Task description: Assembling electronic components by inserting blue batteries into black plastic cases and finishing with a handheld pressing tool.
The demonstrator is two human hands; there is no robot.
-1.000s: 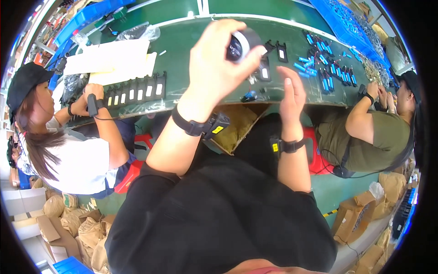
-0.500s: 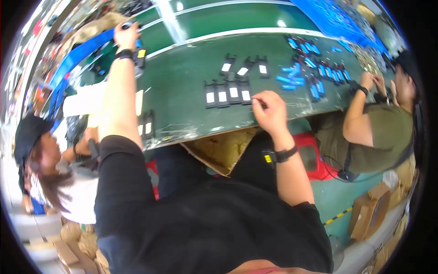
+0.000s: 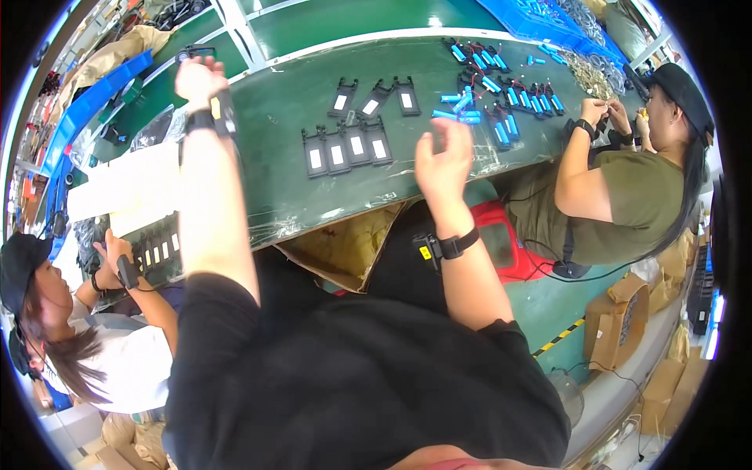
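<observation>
In the head view, the person's left hand (image 3: 201, 81) is stretched out to the far left part of the green table (image 3: 274, 157), its fingers bent toward a dark object (image 3: 196, 52) at the fingertips; whether it grips that object or only meets it, I cannot tell; the right hand (image 3: 444, 164) is raised near the front edge, thumb and fingers parted with nothing between them; left of it lies a row of four flat black cases (image 3: 345, 150) with white labels, side by side, and behind them three more black cases (image 3: 371, 104) lie spaced apart, the middle one slanted; just beyond the right fingertips are loose blue cylinders (image 3: 467, 117), and farther right lie black holders (image 3: 517, 98) carrying blue cylinders and thin wires; pale sheets (image 3: 117, 184) cover part of the table on the left; a blue bin (image 3: 509, 19) stands at the far right edge; a co-worker in a white top (image 3: 117, 368) sits at the left, another in an olive top (image 3: 642, 204) at the right, both hands near a pile of small tan pieces (image 3: 589, 76); an open cardboard box (image 3: 341, 251) sits under the front edge, beside the person's legs.
</observation>
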